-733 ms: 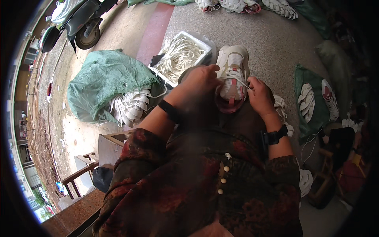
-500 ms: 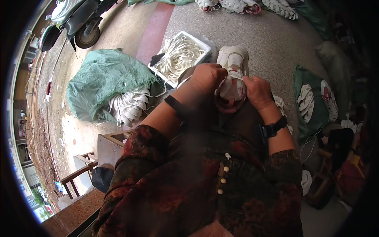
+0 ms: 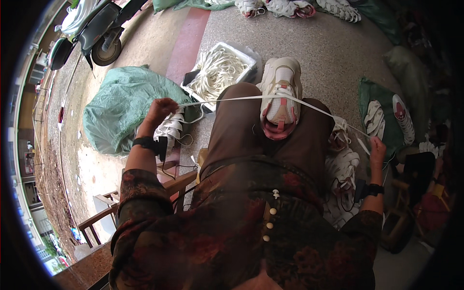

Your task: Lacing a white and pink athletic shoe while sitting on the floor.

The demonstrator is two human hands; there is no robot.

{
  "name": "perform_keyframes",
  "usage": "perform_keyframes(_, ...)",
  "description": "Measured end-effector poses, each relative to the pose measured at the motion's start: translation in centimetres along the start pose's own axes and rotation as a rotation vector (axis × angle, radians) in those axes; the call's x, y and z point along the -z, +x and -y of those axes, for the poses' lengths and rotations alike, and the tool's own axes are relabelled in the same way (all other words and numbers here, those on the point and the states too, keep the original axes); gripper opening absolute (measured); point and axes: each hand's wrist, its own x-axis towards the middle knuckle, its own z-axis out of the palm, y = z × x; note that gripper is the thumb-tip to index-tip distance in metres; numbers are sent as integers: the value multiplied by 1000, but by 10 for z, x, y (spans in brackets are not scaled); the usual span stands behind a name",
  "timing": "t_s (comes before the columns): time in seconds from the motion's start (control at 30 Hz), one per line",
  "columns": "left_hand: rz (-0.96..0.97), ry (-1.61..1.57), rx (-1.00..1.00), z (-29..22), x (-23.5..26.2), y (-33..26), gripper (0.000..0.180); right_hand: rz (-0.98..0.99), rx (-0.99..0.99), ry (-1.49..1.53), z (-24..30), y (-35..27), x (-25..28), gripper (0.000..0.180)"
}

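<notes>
A beige and white sneaker (image 3: pixel 281 99) with pink trim rests between my knees, toe pointing away from me. A white shoelace (image 3: pixel 232 99) runs out from its eyelets to both sides, pulled nearly straight. Out to the left, my left hand (image 3: pixel 162 109) is closed on one end of the lace, near the green sack. My right hand (image 3: pixel 378 147) pinches the other end far to the right, and a short tail of lace hangs beside it.
Beyond my left knee stands a white box (image 3: pixel 249 58) of loose laces. A green sack (image 3: pixel 128 104) with white shoe pieces lies left. Several shoes (image 3: pixel 342 169) lie by my right leg; another green bag (image 3: pixel 369 111) holds more. A scooter (image 3: pixel 104 36) stands far left.
My hands have moved from the sneaker's eyelets far out to either side, drawing the lace out between them. The sneaker stays between my knees.
</notes>
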Motion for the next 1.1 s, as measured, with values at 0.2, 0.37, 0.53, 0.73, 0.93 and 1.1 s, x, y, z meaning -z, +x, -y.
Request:
perform_keyframes(0.2, -139, 40, 254, 58, 72, -56, 2, -122, 35, -138, -118, -46, 71, 17)
perform_keyframes(0.37, -152, 256, 467, 87, 97, -90, 8, -141, 345, -344, -171, -75, 83, 20)
perform_keyframes(0.53, -73, 390, 389, 74, 49, -70, 18, 382, -74, -321, -127, -55, 46, 20)
perform_keyframes(0.73, 444, -653, 262, -56, -92, -9, 15, 788, -339, 736, 93, -5, -44, 17)
perform_keyframes(0.93, 722, -151, -53, -169, -185, 32, 15, 778, 182, 566, 226, 36, -135, 11)
perform_keyframes(1.1, 313, -389, 20, -182, -205, 39, 17, 213, 19, 859, 223, 43, -189, 12)
